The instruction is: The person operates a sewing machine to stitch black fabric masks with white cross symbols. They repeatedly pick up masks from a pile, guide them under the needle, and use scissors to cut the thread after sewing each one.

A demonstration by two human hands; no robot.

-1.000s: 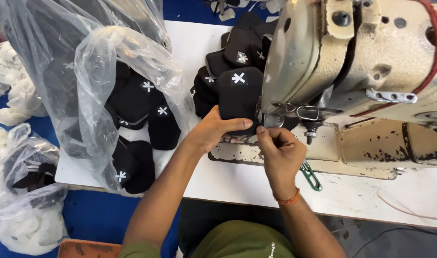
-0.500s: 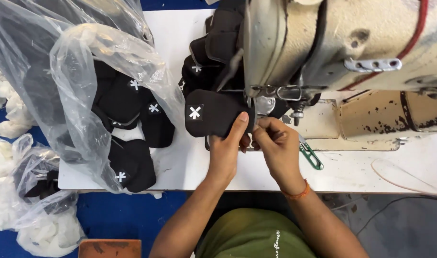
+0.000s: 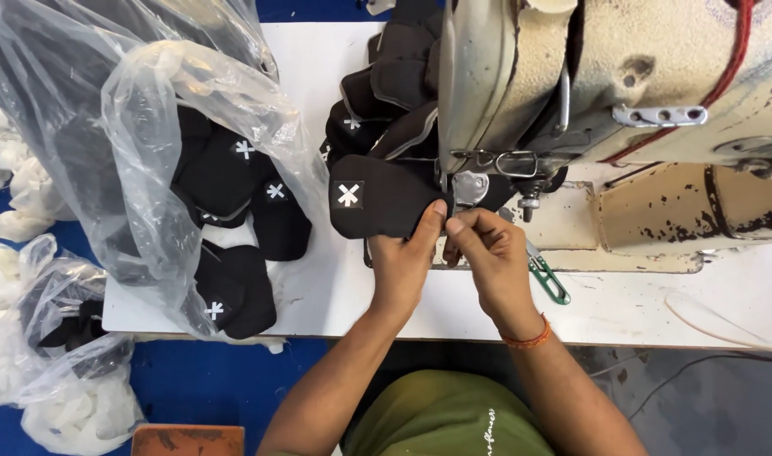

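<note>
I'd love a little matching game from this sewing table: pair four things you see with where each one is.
Things:
1. black fabric piece with white cross
2. clear plastic bag
3. green-handled snips
4. orange wrist thread

Places:
A. on the right hand's wrist
B. on the table, just right of the right hand
C. pinched by the left hand at the sewing machine
D. at the table's left, holding more black pieces

Pairs: 1-C, 2-D, 3-B, 4-A
</note>
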